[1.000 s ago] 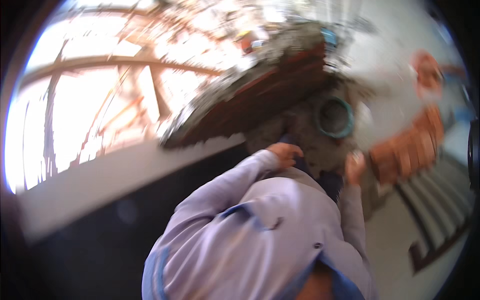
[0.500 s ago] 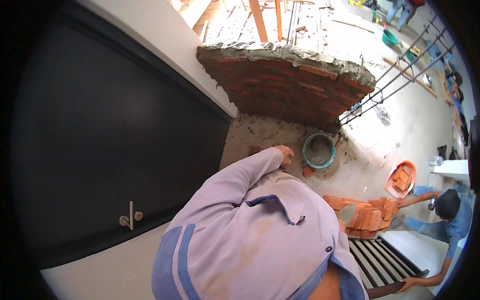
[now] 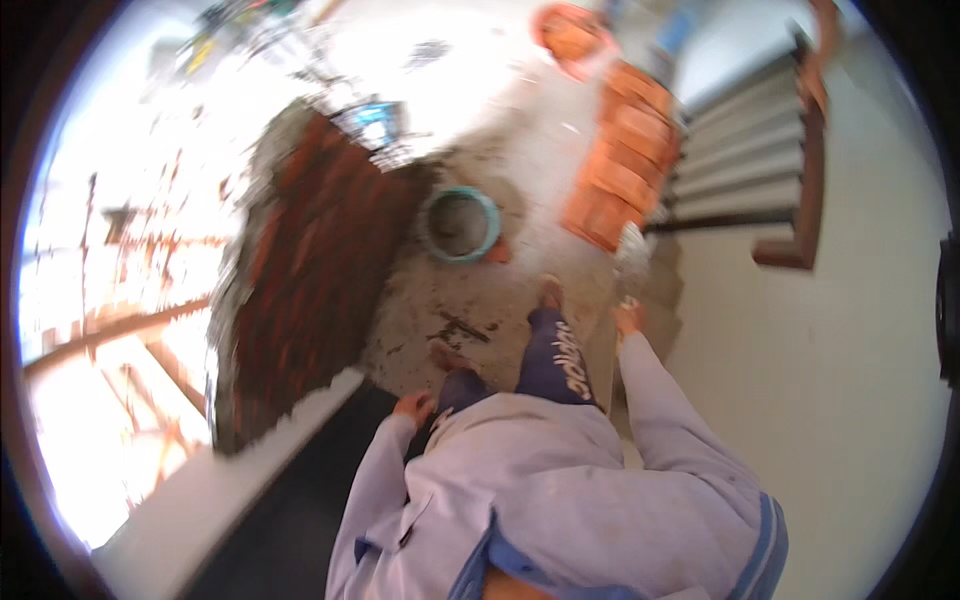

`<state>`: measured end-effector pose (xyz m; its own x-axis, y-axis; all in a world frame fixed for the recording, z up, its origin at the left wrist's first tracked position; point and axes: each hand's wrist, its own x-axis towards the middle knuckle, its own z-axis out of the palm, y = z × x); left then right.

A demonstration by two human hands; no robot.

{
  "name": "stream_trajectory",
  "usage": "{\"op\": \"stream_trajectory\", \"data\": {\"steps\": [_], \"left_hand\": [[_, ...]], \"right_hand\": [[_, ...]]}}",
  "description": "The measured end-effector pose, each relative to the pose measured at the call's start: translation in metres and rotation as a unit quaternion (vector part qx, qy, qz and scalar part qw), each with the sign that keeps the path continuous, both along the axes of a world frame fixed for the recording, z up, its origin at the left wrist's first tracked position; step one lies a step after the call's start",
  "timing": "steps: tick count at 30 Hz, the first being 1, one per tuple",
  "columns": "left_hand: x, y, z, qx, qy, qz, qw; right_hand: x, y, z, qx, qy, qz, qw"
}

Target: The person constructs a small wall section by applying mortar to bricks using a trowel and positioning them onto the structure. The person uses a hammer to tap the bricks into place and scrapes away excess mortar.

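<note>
My right hand is closed round the handle of a trowel, its blade pointing forward toward a stack of orange bricks. My left hand hangs beside my left leg with fingers curled and nothing visible in them. In front of my feet stands a teal bucket of grey mortar with a brick piece beside it. Left of the bucket rises a part-built brick wall with rough mortar along its top; the picture is blurred there.
A dark surface edged in white is at lower left. A slatted railing runs on the right, where a co-worker's arm reaches it. A pink tub of bricks sits behind the stack. Glare covers the area beyond the wall.
My view has swung: the wall now lies to my left, the brick stack ahead to the right. My legs and the trowel in my right hand show more fully.
</note>
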<state>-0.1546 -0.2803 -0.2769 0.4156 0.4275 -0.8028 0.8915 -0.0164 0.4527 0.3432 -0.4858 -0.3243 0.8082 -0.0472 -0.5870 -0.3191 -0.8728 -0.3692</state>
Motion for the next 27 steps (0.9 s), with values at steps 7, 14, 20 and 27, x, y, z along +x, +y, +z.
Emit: {"op": "stream_trajectory", "data": {"steps": [7, 14, 20, 27], "left_hand": [[0.04, -0.044, -0.02, -0.066, 0.066, 0.073, 0.993], [0.156, -0.084, -0.041, -0.246, 0.099, 0.214, 0.94], [0.163, -0.089, -0.088, -0.252, 0.066, 0.248, 0.933], [0.172, -0.094, -0.108, -0.204, 0.091, 0.317, 0.922]], "right_hand": [[0.1, -0.045, -0.093, -0.048, -0.059, -0.123, 0.99], [0.251, 0.027, -0.205, 0.055, -0.327, 0.129, 0.935], [0.351, 0.097, -0.218, 0.002, -0.325, 0.423, 0.846], [0.332, 0.083, -0.251, 0.019, -0.253, 0.334, 0.908]]}}
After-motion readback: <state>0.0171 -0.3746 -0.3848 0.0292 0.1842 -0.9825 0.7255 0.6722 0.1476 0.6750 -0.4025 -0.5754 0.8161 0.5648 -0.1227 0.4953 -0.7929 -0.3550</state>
